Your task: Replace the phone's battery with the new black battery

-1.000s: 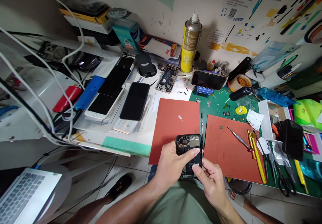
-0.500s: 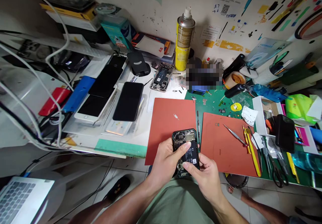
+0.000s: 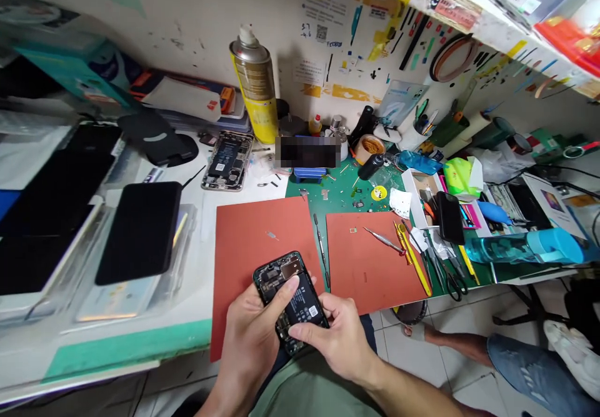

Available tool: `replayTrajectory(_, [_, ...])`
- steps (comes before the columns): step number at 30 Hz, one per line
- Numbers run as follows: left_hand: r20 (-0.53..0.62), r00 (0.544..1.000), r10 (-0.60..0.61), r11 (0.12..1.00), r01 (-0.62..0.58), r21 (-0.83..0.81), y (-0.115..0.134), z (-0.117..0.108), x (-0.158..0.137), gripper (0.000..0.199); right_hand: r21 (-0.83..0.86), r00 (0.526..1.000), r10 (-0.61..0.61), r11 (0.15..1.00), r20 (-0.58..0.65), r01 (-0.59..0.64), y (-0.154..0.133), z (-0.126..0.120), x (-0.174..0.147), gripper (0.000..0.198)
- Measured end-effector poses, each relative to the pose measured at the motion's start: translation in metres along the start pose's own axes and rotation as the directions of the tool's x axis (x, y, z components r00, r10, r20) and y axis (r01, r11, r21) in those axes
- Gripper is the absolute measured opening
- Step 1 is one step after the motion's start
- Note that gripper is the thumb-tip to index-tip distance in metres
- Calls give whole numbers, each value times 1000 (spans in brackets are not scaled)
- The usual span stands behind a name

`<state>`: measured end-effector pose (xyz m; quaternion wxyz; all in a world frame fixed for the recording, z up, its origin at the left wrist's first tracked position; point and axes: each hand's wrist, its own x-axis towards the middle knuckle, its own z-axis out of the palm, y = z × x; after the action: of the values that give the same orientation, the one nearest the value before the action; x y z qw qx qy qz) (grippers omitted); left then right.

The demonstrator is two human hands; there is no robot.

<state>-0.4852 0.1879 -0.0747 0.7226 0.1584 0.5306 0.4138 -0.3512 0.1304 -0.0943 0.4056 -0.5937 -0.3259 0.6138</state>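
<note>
An opened smartphone [image 3: 300, 307], its battery and circuit parts exposed, is held between both hands above the near edge of the left red mat [image 3: 248, 232]. My left hand [image 3: 255, 323] is closed round its left side, the thumb lying over the upper inside. From the right, my right hand [image 3: 340, 332] grips the lower edge, thumb pressed on the inside near the battery. A SIM eject pin [image 3: 272, 235] lies on the mat beyond the phone. A thin metal pry tool [image 3: 321, 251] rests between the left mat and the right red mat [image 3: 365, 261].
At the back are another opened phone [image 3: 227, 160] and a yellow spray can [image 3: 257, 85]. Dark-screened phones [image 3: 138, 232] lie left. Tweezers [image 3: 384, 240], a yellow screwdriver [image 3: 415, 261], scissors [image 3: 454, 282] and a blue bottle [image 3: 520, 247] are right. Someone's leg [image 3: 450, 339] shows beyond the table's edge.
The camera view has turned to the right, bringing in the shelf and more of the table's right side. Both hands still hold the phone, which now appears more tilted.
</note>
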Motion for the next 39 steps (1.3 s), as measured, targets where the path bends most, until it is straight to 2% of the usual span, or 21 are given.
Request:
replayTrajectory(6, [29,999,-28,1000,28,7,1,-3,0,66,15,999,-30,999,38,29,5,-3,-1,46])
replayTrajectory(11, [36,998,46,999,-47,27,-3,-5,3,62,113,994,-3,993,112,-10,11,-8,-1,42])
replayTrajectory(15, [195,980,25,998,-36,51,1,-4,5,56,228,993,-19,974,119,-9,10,-13,0,35])
replayTrajectory(18, [306,952,-11,1000,18,-21,0,-7,-1,49,302,995,-49,953,82,22,6,-15,2,28])
replayTrajectory(20, [333,943,2,998,19,-59,-5,-9,-8,47,310,997,-58,950,60,37,5,-17,3,29])
replayTrajectory(27, [279,954,110,991,-84,-106,-27,-12,-14,39,136,994,-107,985,-27,110,13,-21,2,29])
replayTrajectory(31, [260,958,124,990,-100,-104,-27,-10,-12,36,68,992,-116,991,-46,119,15,-21,0,33])
replayTrajectory(39, [230,963,141,989,-126,-77,-24,-9,-12,36,52,992,-120,991,-38,122,13,-21,-1,30])
